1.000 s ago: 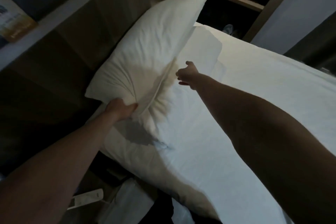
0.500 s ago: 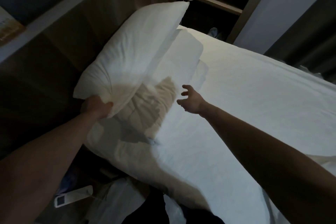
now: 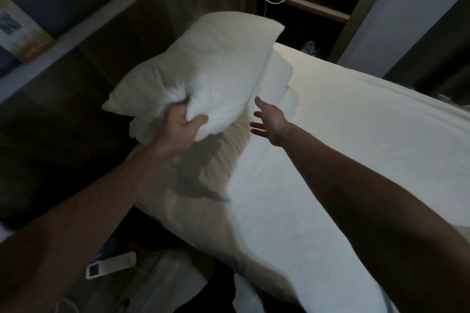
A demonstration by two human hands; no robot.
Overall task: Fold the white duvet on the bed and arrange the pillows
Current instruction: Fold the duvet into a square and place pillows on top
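A plump white pillow [image 3: 203, 68] is raised off the bed near the wooden headboard. My left hand [image 3: 178, 132] grips its near edge, fingers dug into the filling. My right hand [image 3: 269, 122] hovers just right of the pillow, fingers spread, holding nothing. Under the raised pillow a second, cream pillow [image 3: 211, 168] lies at the head of the bed. A folded white cloth [image 3: 278, 79] sits behind the raised pillow. The white sheet of the bed [image 3: 343, 147] stretches away to the right.
A wooden headboard [image 3: 142, 33] with a ledge runs along the left. A shelf [image 3: 305, 5] with a charger, cable and face masks stands behind the bed. A white remote [image 3: 109, 264] and a bag lie low at the bedside.
My left hand has swung the pillow up and turned it flatter, its grip now from below. My right hand stays open beside it, slightly nearer the pillow.
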